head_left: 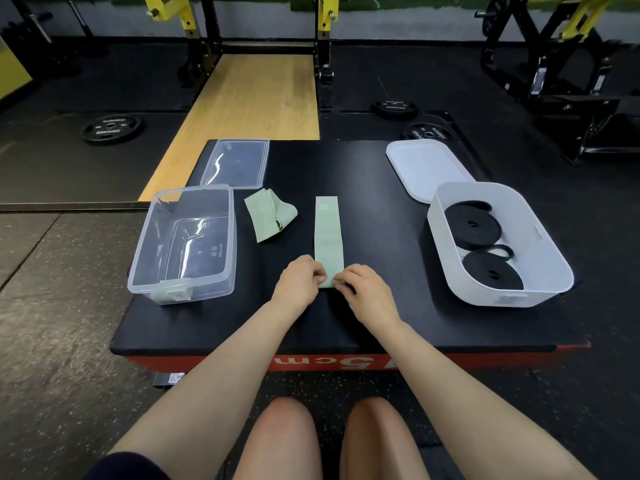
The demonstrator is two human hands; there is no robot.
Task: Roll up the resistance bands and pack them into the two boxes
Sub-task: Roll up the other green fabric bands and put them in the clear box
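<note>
A pale green resistance band (pixel 328 233) marked "30" lies flat and straight on the black platform (pixel 381 306), running away from me. My left hand (pixel 299 280) and my right hand (pixel 367 289) both pinch its near end, fingers curled over the edge. A second green band (pixel 268 216) lies loosely folded to the left of it. The clear plastic box (pixel 183 244) stands at the left with nothing inside. At the right, the white box (pixel 498 244) holds two rolled black bands (pixel 472 225).
The clear lid (pixel 237 162) lies behind the clear box, and the white lid (pixel 424 168) behind the white box. Weight plates (pixel 110 128) lie on the gym floor, with a rack behind. My knees are below the platform's red front edge.
</note>
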